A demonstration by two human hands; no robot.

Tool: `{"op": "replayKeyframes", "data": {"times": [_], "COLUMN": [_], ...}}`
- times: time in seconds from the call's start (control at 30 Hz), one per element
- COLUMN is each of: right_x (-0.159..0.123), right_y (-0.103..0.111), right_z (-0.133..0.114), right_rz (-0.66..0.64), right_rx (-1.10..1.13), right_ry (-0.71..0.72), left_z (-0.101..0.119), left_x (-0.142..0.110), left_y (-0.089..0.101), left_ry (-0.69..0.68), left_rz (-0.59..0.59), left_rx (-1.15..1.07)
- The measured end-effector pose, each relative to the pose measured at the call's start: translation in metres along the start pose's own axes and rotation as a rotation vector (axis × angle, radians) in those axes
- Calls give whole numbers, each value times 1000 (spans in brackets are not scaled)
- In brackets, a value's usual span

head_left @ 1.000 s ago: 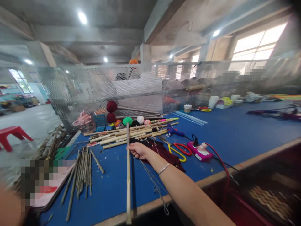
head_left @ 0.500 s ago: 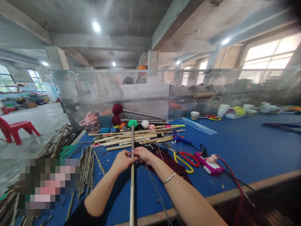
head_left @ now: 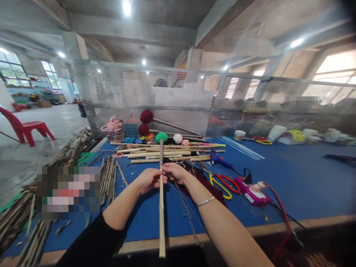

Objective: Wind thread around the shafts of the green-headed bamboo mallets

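Beams (head_left: 136,27) cross the ceiling (head_left: 164,9) among lit lamps (head_left: 127,8); windows (head_left: 12,68) stand at both sides; a red chair (head_left: 32,127) sits on the pale floor (head_left: 66,122); a holed metal screen (head_left: 116,87) rises behind the blue table (head_left: 292,178).

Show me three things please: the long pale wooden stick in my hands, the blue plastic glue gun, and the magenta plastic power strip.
Long pale wooden stick (head_left: 161,200): head view, on the shaft below the hands.
Blue plastic glue gun (head_left: 218,160): head view, mid-body.
Magenta plastic power strip (head_left: 253,193): head view, on its casing.
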State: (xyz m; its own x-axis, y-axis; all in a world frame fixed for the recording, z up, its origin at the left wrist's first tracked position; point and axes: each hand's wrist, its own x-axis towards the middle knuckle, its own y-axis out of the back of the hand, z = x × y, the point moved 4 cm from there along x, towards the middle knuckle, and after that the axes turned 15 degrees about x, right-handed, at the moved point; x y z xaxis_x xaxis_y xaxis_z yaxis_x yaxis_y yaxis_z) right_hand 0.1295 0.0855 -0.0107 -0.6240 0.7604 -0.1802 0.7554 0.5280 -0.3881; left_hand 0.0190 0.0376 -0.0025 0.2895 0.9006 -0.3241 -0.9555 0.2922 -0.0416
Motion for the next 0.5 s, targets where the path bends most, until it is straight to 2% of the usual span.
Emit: {"op": "replayKeyframes", "data": {"times": [0.17, 0.23, 0.37, 0.43, 0.5], "right_x": [2, 2, 0, -1, -2], "right_y": [0, -2, -7, -7, -6], "right_z": [5, 5, 4, 3, 4], "right_rz": [109, 85, -40, -16, 58], "right_rx": [-44, -22, 39, 34, 11], "right_ry": [5, 2, -32, -31, -25], "left_z": [-5, -5, -1, -2, -5], "left_x": [4, 4, 2, 0, 0], "left_y": [5, 5, -3, -5, -2], "left_ry": [-32, -52, -48, -11, 21], "left_rz": [171, 193, 24, -44, -16], "left_rx": [167, 167, -10, -8, 102]}}
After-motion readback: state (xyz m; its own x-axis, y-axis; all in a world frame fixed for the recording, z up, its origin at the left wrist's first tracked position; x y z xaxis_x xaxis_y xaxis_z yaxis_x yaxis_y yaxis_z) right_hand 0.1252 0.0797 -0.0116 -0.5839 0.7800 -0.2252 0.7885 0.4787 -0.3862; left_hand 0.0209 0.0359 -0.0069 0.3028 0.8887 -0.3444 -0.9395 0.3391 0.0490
